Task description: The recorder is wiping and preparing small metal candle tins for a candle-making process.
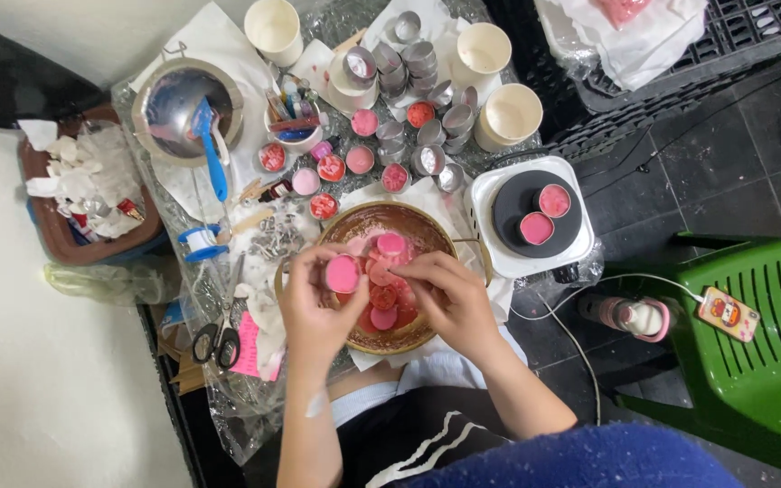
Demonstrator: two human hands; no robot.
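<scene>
At the left edge of the cluttered worktop sits a brown tray (42,230) filled with crumpled white paper scraps. Just right of it, near the back, stands a metal pot (174,104) with a blue spatula (210,145) leaning over its rim. Toward the front edge lie black-handled scissors (219,336) beside a pink paper slip (248,345).

The person's left hand (318,303) is closed in a pinch, fingertips gripping a small round tin of pink wax (343,273) held just above the left rim of a brown bowl (422,239). The bowl sits at the front middle of the worktop and holds more pink and red wax discs (384,303). The right hand (449,294) is curled over the bowl, fingertips bent inward toward the same tin; whether it grips anything cannot be determined.

Behind the bowl, filled tins of pink and red wax (332,169) stand in loose rows, and behind those a cluster of empty silver tins (413,68). Three cream paper cups (510,115) stand along the back edge.

At the right edge a white hotplate (535,217) with a black top carries two pink-filled tins (544,212). Off the worktop, on the dark floor, a pink and white bottle (635,316) lies beside a green plastic chair (752,352).
</scene>
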